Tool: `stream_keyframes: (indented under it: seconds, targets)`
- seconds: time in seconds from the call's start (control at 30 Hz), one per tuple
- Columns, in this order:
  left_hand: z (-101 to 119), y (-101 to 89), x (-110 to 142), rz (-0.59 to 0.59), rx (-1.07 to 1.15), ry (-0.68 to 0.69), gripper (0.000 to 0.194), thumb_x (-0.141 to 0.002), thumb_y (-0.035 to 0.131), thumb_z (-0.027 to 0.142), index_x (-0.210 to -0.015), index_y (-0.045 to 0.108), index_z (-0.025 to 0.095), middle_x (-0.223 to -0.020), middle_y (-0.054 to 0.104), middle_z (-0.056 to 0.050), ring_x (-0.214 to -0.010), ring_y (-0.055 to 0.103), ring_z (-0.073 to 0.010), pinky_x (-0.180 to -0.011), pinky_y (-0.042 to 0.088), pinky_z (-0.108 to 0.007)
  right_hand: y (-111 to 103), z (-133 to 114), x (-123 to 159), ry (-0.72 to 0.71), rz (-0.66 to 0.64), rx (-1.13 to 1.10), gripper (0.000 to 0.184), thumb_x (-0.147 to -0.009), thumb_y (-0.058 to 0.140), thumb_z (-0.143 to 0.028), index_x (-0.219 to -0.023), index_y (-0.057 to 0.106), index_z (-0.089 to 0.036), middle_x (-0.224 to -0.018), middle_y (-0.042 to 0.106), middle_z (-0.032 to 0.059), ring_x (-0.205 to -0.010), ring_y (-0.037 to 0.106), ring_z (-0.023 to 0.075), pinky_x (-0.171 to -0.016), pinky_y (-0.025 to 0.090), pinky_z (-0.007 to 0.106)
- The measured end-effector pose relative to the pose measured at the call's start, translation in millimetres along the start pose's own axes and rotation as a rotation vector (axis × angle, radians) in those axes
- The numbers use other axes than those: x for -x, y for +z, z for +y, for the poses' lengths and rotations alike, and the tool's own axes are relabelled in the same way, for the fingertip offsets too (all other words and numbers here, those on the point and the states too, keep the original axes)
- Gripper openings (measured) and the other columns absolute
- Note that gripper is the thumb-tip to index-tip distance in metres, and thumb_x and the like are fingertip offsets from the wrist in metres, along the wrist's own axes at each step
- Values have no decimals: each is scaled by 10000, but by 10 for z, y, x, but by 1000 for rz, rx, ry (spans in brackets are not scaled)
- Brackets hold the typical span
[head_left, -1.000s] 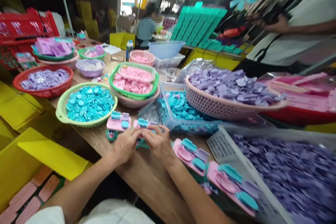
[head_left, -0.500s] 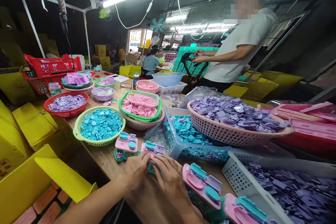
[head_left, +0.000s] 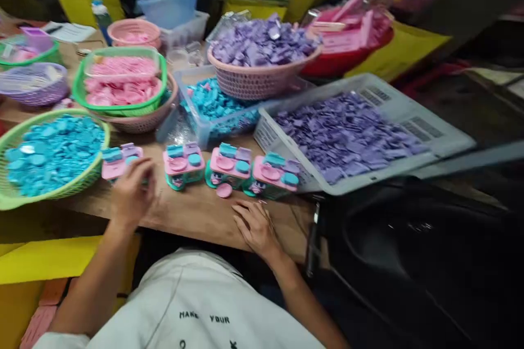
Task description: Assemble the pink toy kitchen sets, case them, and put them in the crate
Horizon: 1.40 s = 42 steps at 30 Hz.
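My left hand (head_left: 133,192) hovers at the leftmost pink-and-teal toy (head_left: 115,166), covering part of it. Its fingers are loosely bent and blurred, the thumb apart, with nothing visible in them. My right hand (head_left: 257,224) rests on the table's front part, fingers spread and holding nothing. Just beyond those fingers is a loose pink dish (head_left: 224,191). Three more such toys, a left one (head_left: 184,165), a middle one (head_left: 228,164) and a right one (head_left: 272,173), stand in a row. Each carries teal, purple and pink parts on a pink top.
A green basket of blue pieces (head_left: 104,144) stands left. Behind the toys are a green basket of pink pieces (head_left: 77,87) and a pink basket of purple pieces (head_left: 241,84). A grey crate (head_left: 295,150) holds purple pieces at right. An open yellow box (head_left: 45,262) sits lower left.
The view has swung right and down. Both hands have come off the second toy from the left; they are now apart, the left by the leftmost toy, the right on the table.
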<state>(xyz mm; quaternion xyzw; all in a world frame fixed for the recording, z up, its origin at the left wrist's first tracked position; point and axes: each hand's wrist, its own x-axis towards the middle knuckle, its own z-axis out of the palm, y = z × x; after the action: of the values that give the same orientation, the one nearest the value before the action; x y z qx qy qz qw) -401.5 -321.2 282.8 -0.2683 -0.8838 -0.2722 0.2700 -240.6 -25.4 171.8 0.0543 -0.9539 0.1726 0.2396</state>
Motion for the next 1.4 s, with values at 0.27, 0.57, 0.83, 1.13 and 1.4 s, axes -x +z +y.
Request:
stream_keyframes:
  seconds: [0.27, 0.57, 0.83, 1.13, 1.4]
  targets:
    - [126, -119, 96, 149, 5, 172, 274, -845, 600, 96, -1103, 675, 148, -985, 716, -63, -773, 660, -138, -720, 542, -255, -121, 258, -51, 253, 131, 125, 266, -972, 495, -249, -1086, 714, -148, -1030, 682, 147, -939, 596, 271, -857, 523, 442]
    - [1036, 927, 231, -764, 22, 526, 325, -950, 473, 176, -1245, 600, 127, -1299, 606, -130, -1053, 582, -234, -794, 517, -311, -311, 568, 263, 64, 13, -104, 305, -997, 470, -373, -964, 731, -219, -880, 712, 68, -780, 679, 202, -750, 553, 340]
    - [1024, 881, 142, -988, -43, 344, 246, -938, 463, 148, -1070, 666, 104, -1120, 637, -162, -1047, 579, -278, -671, 489, -328, -340, 423, 186, 13, -23, -264, 334, -988, 502, -464, -883, 721, -234, -765, 689, 47, -644, 677, 175, -647, 553, 296]
    - [789, 742, 120, -915, 275, 297, 289, -982, 460, 298, -1123, 672, 161, -1098, 615, -126, -955, 622, -221, -827, 503, -329, -492, 256, 54, 172, -81, -264, 218, -978, 559, -313, -1073, 719, -200, -893, 687, 71, -821, 654, 193, -775, 553, 342]
    - [704, 829, 158, -936, 298, 226, 233, -926, 463, 194, -978, 685, 147, -905, 605, -83, -714, 588, -170, -656, 449, -281, -420, 259, 7, 161, -133, -196, 224, -975, 570, -315, -823, 679, -191, -817, 656, 59, -798, 599, 190, -754, 499, 327]
